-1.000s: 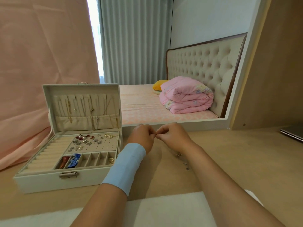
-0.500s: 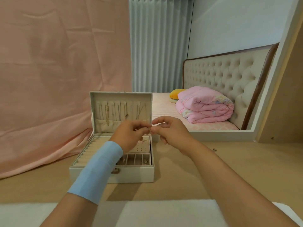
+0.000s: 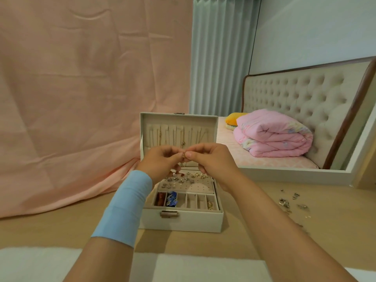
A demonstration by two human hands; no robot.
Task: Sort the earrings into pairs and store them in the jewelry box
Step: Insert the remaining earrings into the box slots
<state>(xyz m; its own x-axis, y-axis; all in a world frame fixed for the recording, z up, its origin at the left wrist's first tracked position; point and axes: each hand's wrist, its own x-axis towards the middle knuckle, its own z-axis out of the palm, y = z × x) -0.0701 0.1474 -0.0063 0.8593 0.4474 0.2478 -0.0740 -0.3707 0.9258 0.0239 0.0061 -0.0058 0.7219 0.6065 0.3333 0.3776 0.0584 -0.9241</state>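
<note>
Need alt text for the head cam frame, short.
The left hand and right hand pinch a small earring between them over an open white jewelry box on a wooden table. Other earrings sit on its stud panel; loose earrings lie on the table to its right.

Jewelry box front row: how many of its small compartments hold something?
3. The leftmost holds red pieces, the next holds blue pieces, and the rightmost holds gold pieces. Those between look empty, though something small could lie hidden deep inside.
</note>
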